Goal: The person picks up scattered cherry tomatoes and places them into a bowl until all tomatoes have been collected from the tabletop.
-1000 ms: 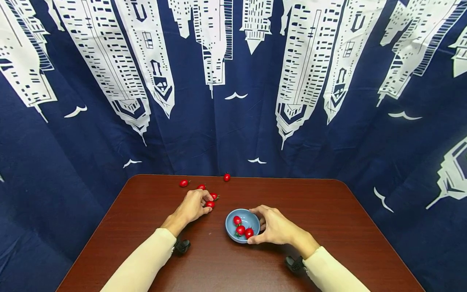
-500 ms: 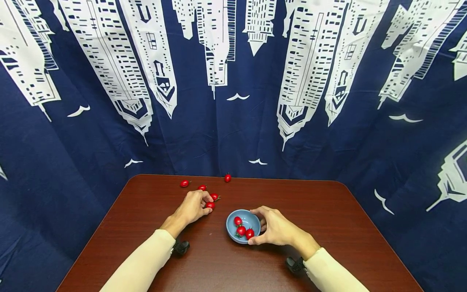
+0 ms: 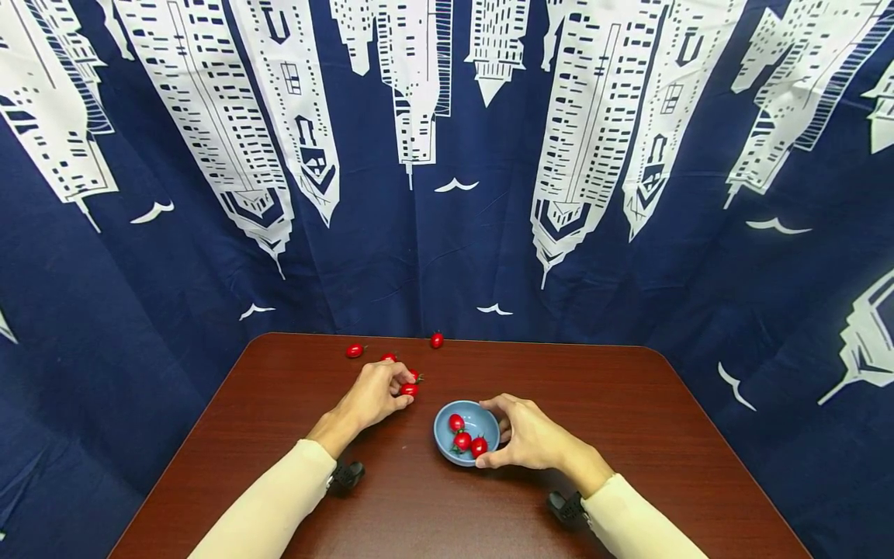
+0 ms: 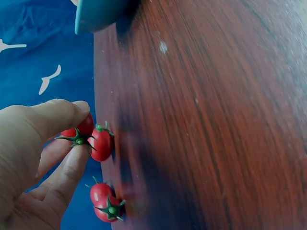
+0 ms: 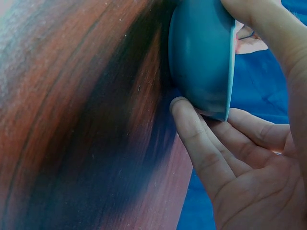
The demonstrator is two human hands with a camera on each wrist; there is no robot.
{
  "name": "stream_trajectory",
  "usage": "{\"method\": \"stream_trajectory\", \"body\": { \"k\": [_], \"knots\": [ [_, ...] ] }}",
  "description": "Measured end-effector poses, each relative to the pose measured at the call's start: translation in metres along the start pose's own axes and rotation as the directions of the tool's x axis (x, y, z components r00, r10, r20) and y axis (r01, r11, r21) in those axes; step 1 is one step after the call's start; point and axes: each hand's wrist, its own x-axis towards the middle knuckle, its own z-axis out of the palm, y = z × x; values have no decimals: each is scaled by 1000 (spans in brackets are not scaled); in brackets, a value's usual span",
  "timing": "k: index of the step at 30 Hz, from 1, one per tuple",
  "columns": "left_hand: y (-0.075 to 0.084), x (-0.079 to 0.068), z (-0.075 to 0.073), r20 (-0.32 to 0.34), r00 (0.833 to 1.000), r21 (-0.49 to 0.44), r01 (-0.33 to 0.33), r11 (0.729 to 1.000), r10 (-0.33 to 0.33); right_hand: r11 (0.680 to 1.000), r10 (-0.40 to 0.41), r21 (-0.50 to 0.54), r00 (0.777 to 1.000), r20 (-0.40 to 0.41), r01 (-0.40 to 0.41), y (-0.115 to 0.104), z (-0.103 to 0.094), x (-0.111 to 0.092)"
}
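My left hand (image 3: 372,394) pinches a red cherry tomato (image 3: 409,390) between thumb and fingers; its green stem star faces the left wrist camera. Right behind it is another cherry tomato (image 4: 101,144), partly covered by the fingers in the head view. On the right, my right hand (image 3: 536,435) grips a small blue bowl (image 3: 483,420), thumb at the near rim and fingers around the far side. Three cherry tomatoes (image 3: 462,442) lie inside the bowl. From the right wrist, the bowl's outer wall (image 5: 201,57) shows, with fingertips under and beside it.
More cherry tomatoes lie towards the back of the brown table (image 3: 559,373): one (image 3: 388,358) just behind my left hand, one (image 3: 355,351) farther left, and one (image 3: 436,339) at the far edge. A blue curtain (image 3: 377,264) with white buildings hangs behind the table.
My left hand has moved slightly right and away from me, with the pinched tomato shifting along with it. The right hand and bowl stay in place.
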Motion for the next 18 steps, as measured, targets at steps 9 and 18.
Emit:
{"method": "stream_trajectory", "body": {
  "k": [9,18],
  "knots": [
    [14,0,0,-2,999,7,-53,999,53,1000,2,5,1000,3,-2,-1,0,0],
    [28,1,-1,2,995,-5,-96,995,96,1000,-6,-6,1000,-4,6,0,0,-1]
  ]
}}
